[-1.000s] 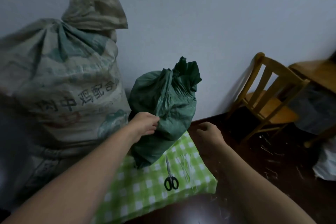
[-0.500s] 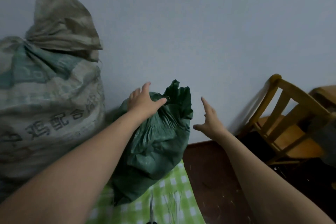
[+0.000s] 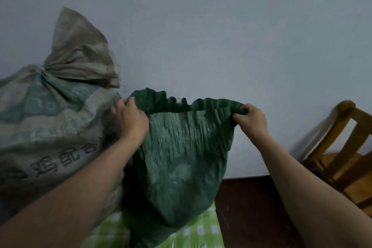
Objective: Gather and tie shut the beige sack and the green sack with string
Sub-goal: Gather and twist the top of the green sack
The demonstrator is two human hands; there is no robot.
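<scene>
L hand [image 3: 131, 122] & R hand [image 3: 252, 120] bare, forearms bare to frame edge.

large sack [image 3: 50, 127] left of small sack [image 3: 181, 157] on cloth [image 3: 201, 233], chair [image 3: 347, 107] right.

1 wide-angle view from a camera on the person's head, facing forward at a pale wall [image 3: 221, 26] and angled slightly down. It is close in: the left hand [image 3: 130, 123] and right hand [image 3: 251, 121] sit mid-frame. The green sack [image 3: 181, 157] fills the centre, the beige sack [image 3: 50, 127] the left edge, a wooden chair [image 3: 342, 157] the right.
</scene>
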